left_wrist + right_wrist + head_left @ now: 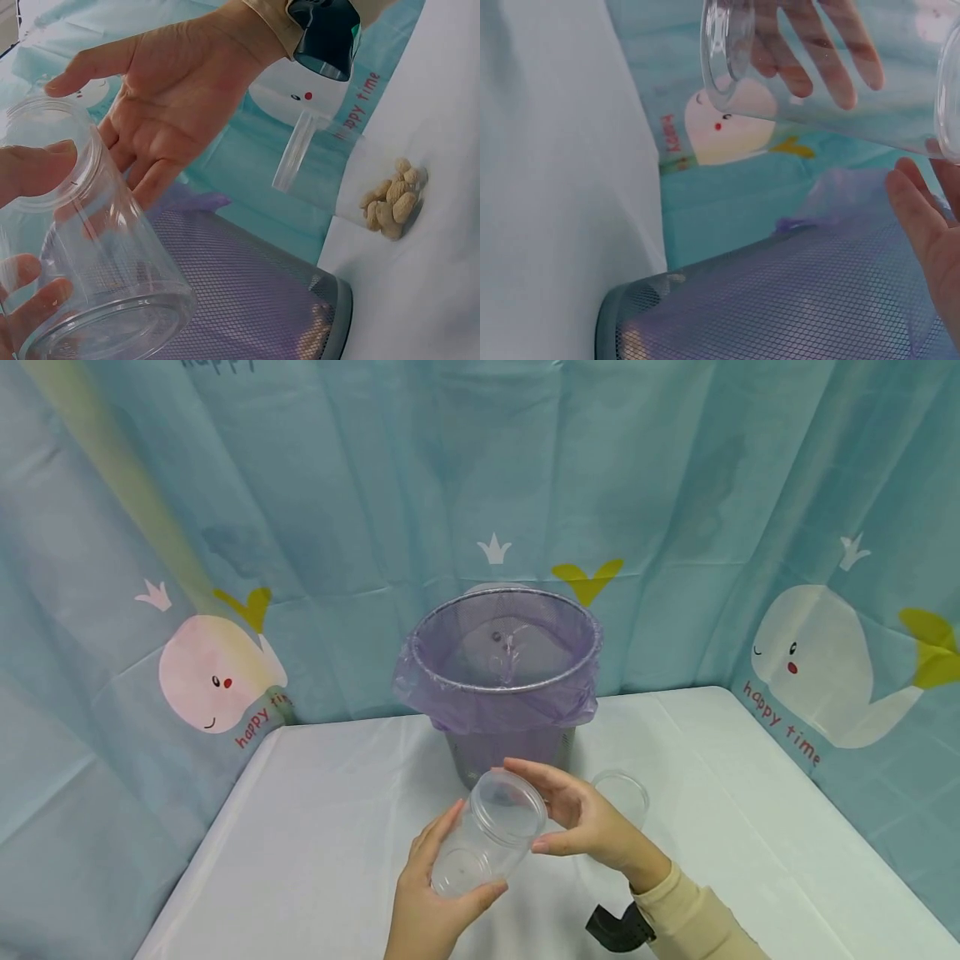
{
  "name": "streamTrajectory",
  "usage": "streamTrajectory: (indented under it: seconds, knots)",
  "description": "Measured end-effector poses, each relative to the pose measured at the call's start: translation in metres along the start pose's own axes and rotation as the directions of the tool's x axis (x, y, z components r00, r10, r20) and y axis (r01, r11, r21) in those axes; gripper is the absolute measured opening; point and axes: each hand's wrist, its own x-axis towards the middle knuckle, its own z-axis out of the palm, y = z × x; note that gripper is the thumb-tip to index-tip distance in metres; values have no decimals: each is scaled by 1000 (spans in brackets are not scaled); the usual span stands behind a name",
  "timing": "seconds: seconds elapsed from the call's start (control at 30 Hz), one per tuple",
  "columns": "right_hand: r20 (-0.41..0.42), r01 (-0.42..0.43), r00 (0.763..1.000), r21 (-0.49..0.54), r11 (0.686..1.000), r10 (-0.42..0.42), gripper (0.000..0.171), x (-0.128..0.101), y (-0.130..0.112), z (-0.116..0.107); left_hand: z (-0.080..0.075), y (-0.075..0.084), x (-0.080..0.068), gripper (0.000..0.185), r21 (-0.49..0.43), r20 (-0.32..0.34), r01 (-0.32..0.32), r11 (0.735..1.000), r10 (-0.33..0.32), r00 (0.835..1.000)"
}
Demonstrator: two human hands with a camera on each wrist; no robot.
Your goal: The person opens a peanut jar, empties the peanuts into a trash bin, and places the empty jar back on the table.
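Observation:
A clear plastic jar (pixel 491 843) is tilted in front of me, its ringed mouth toward the upper right. My left hand (pixel 429 893) grips its lower body, thumb on one side and fingers on the other; those fingers (pixel 817 52) show through the wall in the right wrist view. Beside the mouth is my right hand (pixel 588 822), fingers loosely extended and spread from the thumb, tips right at the rim. Nothing shows inside this jar. A second clear jar (pixel 628 787), partly behind the right hand, stands on the table with peanuts (pixel 391 199) at its bottom.
A mesh wastebasket (pixel 510 752) with a purple bag (pixel 487 714) folded over its rim stands just beyond the hands. The white table (pixel 300 843) meets a blue printed curtain (pixel 337 527) at back and sides. A black strap (pixel 618 929) hangs by the right sleeve.

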Motion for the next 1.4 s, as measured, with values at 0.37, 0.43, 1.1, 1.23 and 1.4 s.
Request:
streamTrajectory:
  seconds: [0.37,0.43,1.1,1.23,1.4]
  knots:
    - [-18,-28,999,-32,999,27,75,1,0,3,0,-2,0,89,15,-11,-17,1000,17,1000]
    - [-29,-37,999,-44,998,36,75,0,0,4,0,-3,1,89,19,-16,-24,1000,25,1000]
    - [-254,-148,962,-166,975,103,71,-3,8,15,4,-16,6,92,130,-93,-135,982,148,985]
    - [-279,-171,953,-164,971,121,70,-3,9,15,6,-16,6,92,155,-104,-148,977,165,981]
    - [-315,-209,937,-148,967,154,70,-1,11,18,7,-17,6,95,169,-119,-145,975,166,979]
